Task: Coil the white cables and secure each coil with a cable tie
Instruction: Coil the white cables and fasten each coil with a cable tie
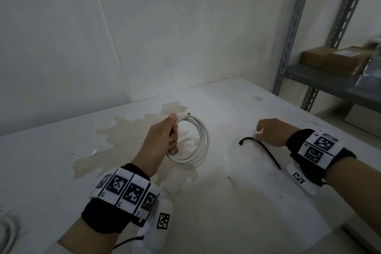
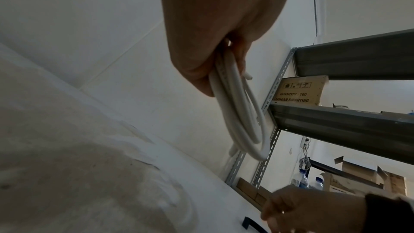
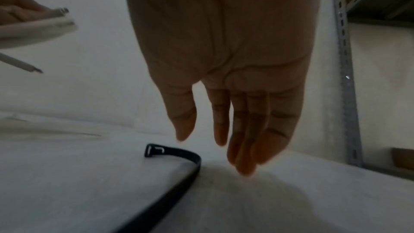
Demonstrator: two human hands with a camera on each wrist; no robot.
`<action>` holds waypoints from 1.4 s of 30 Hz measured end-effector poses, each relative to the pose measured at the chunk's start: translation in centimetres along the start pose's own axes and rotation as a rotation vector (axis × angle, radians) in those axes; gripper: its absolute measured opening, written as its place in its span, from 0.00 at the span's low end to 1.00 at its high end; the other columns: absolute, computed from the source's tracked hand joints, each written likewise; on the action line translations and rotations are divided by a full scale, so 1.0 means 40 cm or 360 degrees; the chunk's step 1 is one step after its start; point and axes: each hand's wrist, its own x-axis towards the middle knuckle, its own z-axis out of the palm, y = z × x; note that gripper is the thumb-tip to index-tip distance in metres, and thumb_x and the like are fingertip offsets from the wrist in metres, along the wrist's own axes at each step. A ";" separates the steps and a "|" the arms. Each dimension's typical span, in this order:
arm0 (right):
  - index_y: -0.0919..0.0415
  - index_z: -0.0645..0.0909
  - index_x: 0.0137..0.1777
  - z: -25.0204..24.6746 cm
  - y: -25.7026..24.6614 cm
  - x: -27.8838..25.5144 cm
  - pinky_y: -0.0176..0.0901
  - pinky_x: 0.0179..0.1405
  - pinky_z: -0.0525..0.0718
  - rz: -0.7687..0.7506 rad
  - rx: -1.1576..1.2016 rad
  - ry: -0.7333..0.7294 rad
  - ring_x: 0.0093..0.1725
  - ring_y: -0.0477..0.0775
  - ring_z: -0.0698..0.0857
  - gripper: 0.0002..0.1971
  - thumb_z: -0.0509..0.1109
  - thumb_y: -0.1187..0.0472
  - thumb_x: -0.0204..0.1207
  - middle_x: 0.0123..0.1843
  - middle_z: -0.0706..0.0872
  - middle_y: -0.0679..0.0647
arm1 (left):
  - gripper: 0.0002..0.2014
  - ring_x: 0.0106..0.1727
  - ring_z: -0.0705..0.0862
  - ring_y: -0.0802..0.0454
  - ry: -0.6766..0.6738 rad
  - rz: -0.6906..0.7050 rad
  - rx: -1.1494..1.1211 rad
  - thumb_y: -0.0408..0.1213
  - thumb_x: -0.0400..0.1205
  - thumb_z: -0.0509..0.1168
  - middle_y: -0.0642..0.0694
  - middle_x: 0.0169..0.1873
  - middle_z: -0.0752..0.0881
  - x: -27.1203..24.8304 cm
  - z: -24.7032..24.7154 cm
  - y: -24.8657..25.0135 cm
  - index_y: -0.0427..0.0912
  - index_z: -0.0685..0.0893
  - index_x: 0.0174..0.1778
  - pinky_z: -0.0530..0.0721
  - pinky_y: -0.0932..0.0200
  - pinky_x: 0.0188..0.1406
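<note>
Step in hand: one coil is wound and held, and the tie for it is about to be fetched. This is a judgement from how things lie.

Coil [image 1: 193,140]: white cable, round section, wound in several loose turns of like size. It is lifted clear of the bench [image 1: 237,202], above its middle toward the back edge, over a brownish stain [image 1: 123,132]. Two cut ends show: one pokes out past the grip, the other sticks out lower down. No tie is on it yet.

Left hand [image 1: 165,140]: fingers curled tight round the bunched turns at the coil's near-left side, so the loops hang from the fist.

Tie [image 1: 261,148]: black, flat and thin, lying loose on the bench toward the right edge. Its head end curls up off the surface and the tail runs toward the front. It looks springy and slim, so likely awkward to lift flat.

Right hand [image 1: 270,132]: fingers straight and relaxed, holding nothing, tips just above the bench and just beside the tie's bend. It does not appear to touch the tie.

Next move calls for: a pinch on the tie, probably near the raised head, then threading the tail through the coil's middle while the left grip keeps the turns bunched.

Also present: a second white cable [image 1: 8,231] at the bench's front-left corner, and a metal shelf [image 1: 321,80] with cardboard boxes past the right edge.
</note>
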 end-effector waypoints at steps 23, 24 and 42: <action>0.55 0.80 0.55 -0.012 -0.429 -0.068 0.36 0.26 0.80 -0.0781 0.1320 0.0407 0.18 0.39 0.79 0.08 0.64 0.62 0.79 0.36 0.80 0.52 | 0.18 0.16 0.61 0.58 0.0490 0.0038 -0.0025 0.42 0.84 0.55 0.55 0.13 0.64 -0.022 -0.207 0.010 0.43 0.69 0.27 0.64 0.65 0.16; 0.56 0.81 0.56 -0.009 -0.459 -0.078 0.33 0.24 0.78 -0.0827 0.1359 0.0415 0.18 0.39 0.78 0.08 0.64 0.62 0.79 0.35 0.80 0.51 | 0.18 0.16 0.61 0.58 0.0522 0.0042 -0.0025 0.42 0.84 0.55 0.55 0.13 0.64 -0.027 -0.225 0.009 0.43 0.69 0.27 0.64 0.65 0.16; 0.58 0.66 0.45 0.075 -0.796 -0.165 0.32 0.17 0.76 -0.0760 0.1821 0.0234 0.19 0.47 0.81 0.10 0.62 0.72 0.72 0.33 0.75 0.55 | 0.22 0.16 0.63 0.58 0.0881 0.0284 0.0027 0.45 0.86 0.51 0.51 0.17 0.67 -0.100 -0.410 -0.016 0.40 0.71 0.27 0.64 0.65 0.16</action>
